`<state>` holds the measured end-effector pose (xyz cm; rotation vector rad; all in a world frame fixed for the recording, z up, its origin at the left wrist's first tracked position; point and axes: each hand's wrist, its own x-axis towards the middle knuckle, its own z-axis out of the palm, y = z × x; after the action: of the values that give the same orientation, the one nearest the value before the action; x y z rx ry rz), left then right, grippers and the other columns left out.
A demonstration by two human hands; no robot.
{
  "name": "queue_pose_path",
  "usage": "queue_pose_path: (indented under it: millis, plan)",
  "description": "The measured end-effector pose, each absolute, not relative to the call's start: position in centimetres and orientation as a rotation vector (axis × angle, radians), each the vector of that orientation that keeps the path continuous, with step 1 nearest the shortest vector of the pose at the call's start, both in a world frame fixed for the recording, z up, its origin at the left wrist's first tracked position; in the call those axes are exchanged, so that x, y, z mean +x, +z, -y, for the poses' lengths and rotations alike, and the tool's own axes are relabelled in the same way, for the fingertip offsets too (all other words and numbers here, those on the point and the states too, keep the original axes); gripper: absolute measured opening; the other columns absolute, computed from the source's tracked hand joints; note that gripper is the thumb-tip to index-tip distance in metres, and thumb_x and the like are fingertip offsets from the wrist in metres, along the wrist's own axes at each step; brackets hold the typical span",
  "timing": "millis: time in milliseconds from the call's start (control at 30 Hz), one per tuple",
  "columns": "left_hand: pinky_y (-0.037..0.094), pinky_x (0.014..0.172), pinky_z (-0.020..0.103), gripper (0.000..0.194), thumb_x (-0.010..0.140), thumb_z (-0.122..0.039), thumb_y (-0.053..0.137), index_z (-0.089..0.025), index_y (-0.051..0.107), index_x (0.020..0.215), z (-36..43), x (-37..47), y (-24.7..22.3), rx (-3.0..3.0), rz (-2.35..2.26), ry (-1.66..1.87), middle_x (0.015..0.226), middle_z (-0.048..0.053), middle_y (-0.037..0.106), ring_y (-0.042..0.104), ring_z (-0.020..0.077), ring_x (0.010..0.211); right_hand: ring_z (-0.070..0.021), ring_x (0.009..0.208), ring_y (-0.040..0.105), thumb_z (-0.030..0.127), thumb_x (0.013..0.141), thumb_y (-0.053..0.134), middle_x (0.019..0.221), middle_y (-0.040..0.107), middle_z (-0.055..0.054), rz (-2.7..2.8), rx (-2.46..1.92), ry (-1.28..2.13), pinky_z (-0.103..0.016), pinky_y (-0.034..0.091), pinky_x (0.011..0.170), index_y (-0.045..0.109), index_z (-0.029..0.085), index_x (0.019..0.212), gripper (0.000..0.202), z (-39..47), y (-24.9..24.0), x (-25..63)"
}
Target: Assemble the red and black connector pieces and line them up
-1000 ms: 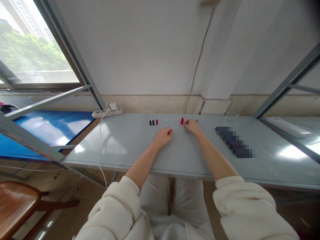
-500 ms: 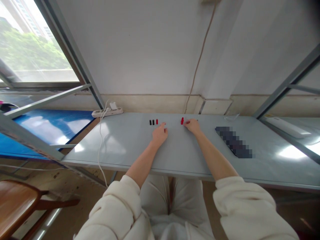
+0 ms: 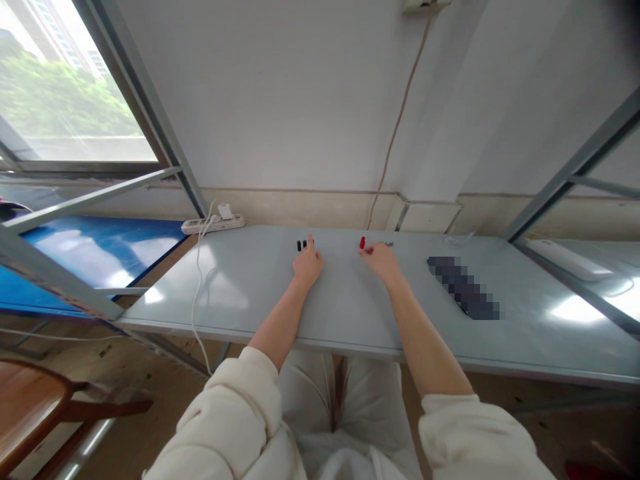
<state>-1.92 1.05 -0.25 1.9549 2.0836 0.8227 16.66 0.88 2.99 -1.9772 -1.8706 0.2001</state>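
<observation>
From the head camera, a row of small black caps stands near the far edge of the grey table, to the right of the white power strip. They look light, stiff and smooth, likely to tip or roll, so pinching one by its sides seems best. The left hand lies on the table with fingers stretched forward, its fingertips touching the caps; it holds nothing. Further right of the strip, the right hand rests on the table, fingers curled together, pinching a small red cap that stands upright.
</observation>
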Motion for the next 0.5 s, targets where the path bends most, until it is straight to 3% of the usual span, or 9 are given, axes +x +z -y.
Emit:
queue_pose_path:
  millis: [133, 267, 400, 500]
  plan:
    - [0.041, 0.074, 0.03, 0.05, 0.08, -0.025, 0.039, -0.02, 0.028, 0.129, -1.3, -2.2, -0.3, 1.949, -2.097, 0.836, 0.102, 0.015, 0.058, 0.057, 0.0213, 0.088, -0.0172, 0.078, 0.058, 0.035, 0.078, 0.043, 0.082, 0.064, -0.008, 1.941, -1.734, 0.244, -0.025, 0.041, 0.067, 0.062, 0.019, 0.075, 0.025, 0.5, 2.0, 14.0]
    - [0.042, 0.073, 0.027, 0.026, 0.082, -0.021, 0.037, -0.018, 0.048, 0.104, -1.7, -2.1, -0.4, 1.92, -1.858, 1.092, 0.095, 0.011, 0.061, 0.058, 0.0161, 0.083, -0.0168, 0.075, 0.057, 0.033, 0.079, 0.043, 0.078, 0.064, -0.007, 1.915, -1.697, 0.305, -0.025, 0.04, 0.067, 0.06, 0.018, 0.072, 0.024, 0.8, 0.3, 13.1]
    - [0.042, 0.055, 0.021, 0.02, 0.081, -0.025, 0.039, -0.015, 0.045, 0.097, -1.6, -0.9, -0.5, 1.69, -1.337, 1.24, 0.082, 0.005, 0.064, 0.052, 0.0064, 0.05, -0.0161, 0.07, 0.056, 0.041, 0.083, 0.033, 0.074, 0.062, -0.007, 1.742, -1.647, 0.389, -0.025, 0.039, 0.064, 0.054, 0.017, 0.074, 0.033, 0.5, -0.4, 13.0]
    - [0.039, 0.045, 0.019, 0.02, 0.08, -0.027, 0.041, -0.014, 0.044, 0.095, -1.0, -0.1, -0.4, 1.54, -1.113, 1.219, 0.081, 0.005, 0.064, 0.044, 0.0028, 0.038, -0.0161, 0.065, 0.054, 0.051, 0.083, 0.019, 0.066, 0.058, -0.006, 1.639, -1.62, 0.443, -0.025, 0.039, 0.06, 0.05, 0.018, 0.07, 0.047, 0.4, -0.4, 13.0]
